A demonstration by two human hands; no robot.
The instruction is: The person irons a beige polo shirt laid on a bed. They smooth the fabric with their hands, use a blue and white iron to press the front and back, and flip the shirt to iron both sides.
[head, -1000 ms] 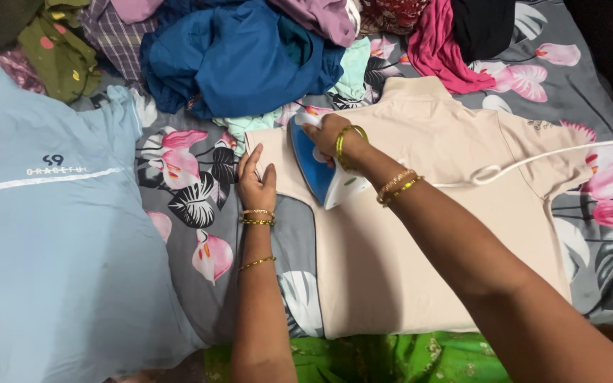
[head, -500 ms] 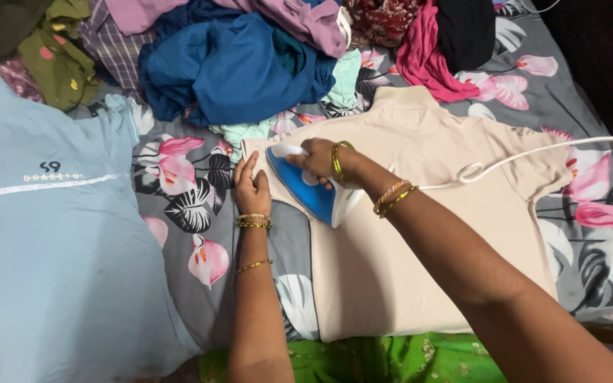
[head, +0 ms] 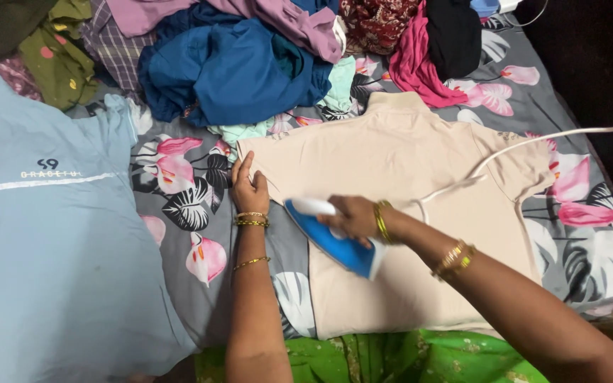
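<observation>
"Two hands, both over the beige shirt. What is each one doing?"

"Right hand is wrapped shut around the white handle of a blue and white clothes iron. Left hand lies flat with its fingers mostly straight, gripping nothing, pressing down on the edge of the shirt's sleeve."

"Where does the iron sit?"

"Low on that same side of the shirt, just below the sleeve, soleplate down on the cloth. It is near the left hand but apart from it. Its white cord trails across the shirt's far sleeve and off the frame's right edge."

"And the shirt?"

"Spread flat, collar pointing away from the person, on a grey bedsheet printed with pink flowers and black-and-white leaves."

"Anything else about?"

"One light blue T-shirt lies spread out beside the person's left arm. Beyond the beige collar there is a pile of clothes: a blue garment, a mauve one, a pink one and a black one. Green patterned fabric shows at the near edge. Both wrists carry gold bangles."
</observation>
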